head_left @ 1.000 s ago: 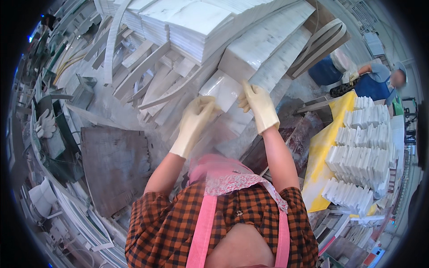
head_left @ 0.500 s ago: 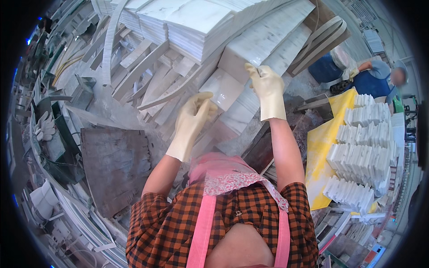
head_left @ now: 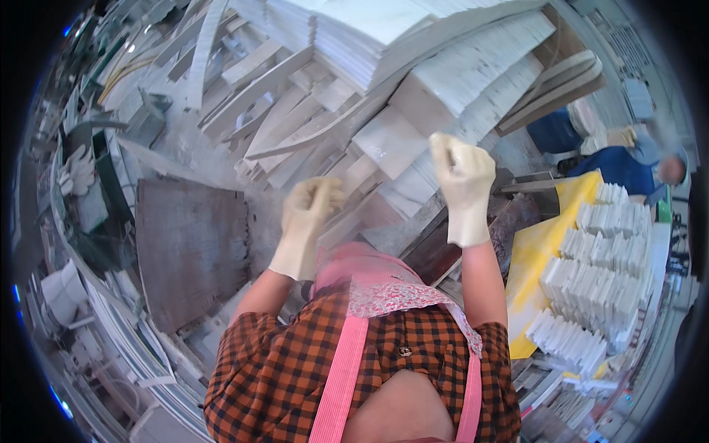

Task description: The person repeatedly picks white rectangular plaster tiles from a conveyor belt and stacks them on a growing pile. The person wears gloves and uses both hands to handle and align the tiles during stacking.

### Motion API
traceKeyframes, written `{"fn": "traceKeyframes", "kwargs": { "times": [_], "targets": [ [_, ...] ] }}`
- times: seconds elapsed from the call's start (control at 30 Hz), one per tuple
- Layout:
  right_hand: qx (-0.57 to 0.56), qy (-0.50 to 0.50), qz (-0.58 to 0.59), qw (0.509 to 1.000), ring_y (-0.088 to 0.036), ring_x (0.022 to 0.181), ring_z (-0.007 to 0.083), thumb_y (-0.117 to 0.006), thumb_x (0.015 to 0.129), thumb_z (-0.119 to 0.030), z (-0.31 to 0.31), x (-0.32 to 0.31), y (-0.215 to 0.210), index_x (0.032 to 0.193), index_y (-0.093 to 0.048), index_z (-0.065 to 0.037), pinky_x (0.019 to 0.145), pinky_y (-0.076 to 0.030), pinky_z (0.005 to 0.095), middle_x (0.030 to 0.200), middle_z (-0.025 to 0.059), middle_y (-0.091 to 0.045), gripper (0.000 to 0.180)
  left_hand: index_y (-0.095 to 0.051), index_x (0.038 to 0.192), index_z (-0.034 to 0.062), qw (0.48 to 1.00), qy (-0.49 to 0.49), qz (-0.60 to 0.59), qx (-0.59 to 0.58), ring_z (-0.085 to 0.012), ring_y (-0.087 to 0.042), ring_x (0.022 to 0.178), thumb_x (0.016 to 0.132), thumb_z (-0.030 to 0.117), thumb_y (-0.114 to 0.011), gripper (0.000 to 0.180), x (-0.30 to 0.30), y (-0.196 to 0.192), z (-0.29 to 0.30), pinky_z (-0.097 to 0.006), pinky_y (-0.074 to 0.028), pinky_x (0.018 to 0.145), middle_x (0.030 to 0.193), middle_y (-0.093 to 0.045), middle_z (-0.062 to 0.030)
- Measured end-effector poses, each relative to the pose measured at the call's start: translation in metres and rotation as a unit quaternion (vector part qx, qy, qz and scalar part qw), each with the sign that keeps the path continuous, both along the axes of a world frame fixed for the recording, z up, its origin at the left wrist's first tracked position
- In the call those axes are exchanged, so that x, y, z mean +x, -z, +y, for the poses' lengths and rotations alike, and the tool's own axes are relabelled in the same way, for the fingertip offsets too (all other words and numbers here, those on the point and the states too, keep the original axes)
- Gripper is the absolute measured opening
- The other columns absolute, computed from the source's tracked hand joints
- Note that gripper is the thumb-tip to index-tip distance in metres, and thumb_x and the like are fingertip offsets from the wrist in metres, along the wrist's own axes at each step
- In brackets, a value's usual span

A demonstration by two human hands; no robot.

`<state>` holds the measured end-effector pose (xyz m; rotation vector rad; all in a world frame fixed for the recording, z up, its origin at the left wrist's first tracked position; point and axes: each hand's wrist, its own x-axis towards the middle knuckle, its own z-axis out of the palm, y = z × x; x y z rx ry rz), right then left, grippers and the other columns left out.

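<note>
Both hands wear pale work gloves. The left hand is raised with fingers curled loosely; whether it grips anything cannot be told. The right hand is lifted higher, fingers closed narrow, touching or very near the edge of a white stone tile; an actual grip cannot be confirmed.

That tile lies tilted among a heap of white slabs, just ahead of and between the hands. Its long axis appears to run from lower left up toward the upper right, following the slope of the pile. It likely rests that way because it leans on the strips beneath.

To the right, small white blocks stand in rows on a yellow sheet, probably grouped for sorting. Another person works beyond. A dark board lies on the left.
</note>
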<state>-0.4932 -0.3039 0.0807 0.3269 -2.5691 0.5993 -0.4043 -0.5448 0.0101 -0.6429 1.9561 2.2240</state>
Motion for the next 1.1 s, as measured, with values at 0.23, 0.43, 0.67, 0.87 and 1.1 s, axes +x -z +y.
{"fn": "traceKeyframes", "kwargs": {
  "times": [0.23, 0.43, 0.67, 0.87, 1.1],
  "targets": [
    [0.1, -0.202, 0.008, 0.974, -0.055, 0.126, 0.0391, -0.077, 0.079, -0.025, -0.048, -0.004, 0.023, 0.122, -0.065, -0.003, 0.11, -0.041, 0.0502, 0.128, 0.0213, -0.062, 0.05, -0.061, 0.134, -0.0014, 0.984, 0.055, 0.088, -0.143, -0.0227, -0.068, 0.115, 0.098, 0.026, -0.067, 0.046, -0.002, 0.048, -0.026, -0.034, -0.053, 0.098, 0.125, -0.07, -0.0169],
    [0.053, -0.201, 0.019, 0.978, -0.057, 0.118, 0.0389, -0.071, 0.066, -0.014, -0.033, -0.003, 0.045, 0.116, -0.063, 0.001, 0.107, -0.044, 0.0506, 0.12, 0.0205, -0.063, 0.053, -0.038, 0.155, -0.0004, 0.962, 0.237, 0.129, -0.027, -0.0268, -0.051, 0.138, 0.098, 0.012, -0.064, 0.064, -0.017, 0.042, -0.002, -0.037, -0.039, 0.115, 0.151, -0.051, -0.0182],
    [0.133, -0.147, 0.031, 0.98, -0.051, 0.134, 0.0383, -0.071, 0.083, -0.036, -0.037, 0.003, 0.063, 0.138, -0.055, -0.002, 0.113, -0.042, 0.0468, 0.141, 0.0199, -0.056, 0.067, -0.048, 0.146, -0.0046, 0.963, 0.219, 0.146, 0.055, -0.02, -0.067, 0.107, 0.106, 0.016, -0.044, 0.045, -0.022, 0.011, -0.052, -0.032, -0.057, 0.086, 0.129, -0.066, -0.0162],
    [0.051, -0.17, 0.043, 0.983, -0.055, 0.131, 0.0411, -0.065, 0.086, -0.027, -0.029, 0.012, 0.069, 0.13, -0.06, 0.004, 0.114, -0.042, 0.0497, 0.136, 0.0248, -0.06, 0.054, -0.048, 0.146, -0.0064, 0.921, 0.215, 0.101, 0.309, -0.0346, -0.069, 0.111, 0.101, 0.017, -0.053, 0.051, -0.015, 0.027, -0.048, -0.046, -0.058, 0.095, 0.135, -0.062, -0.0226],
    [0.054, -0.229, -0.037, 0.971, -0.047, 0.139, 0.0433, -0.067, 0.089, -0.021, -0.023, 0.005, 0.066, 0.141, -0.056, -0.001, 0.118, -0.034, 0.0532, 0.145, 0.024, -0.055, 0.057, -0.06, 0.14, 0.0024, 0.954, 0.227, 0.141, 0.133, -0.0164, -0.059, 0.124, 0.095, 0.017, -0.066, 0.048, -0.002, -0.008, -0.028, -0.033, -0.044, 0.108, 0.137, -0.064, -0.0073]
  ]
}}
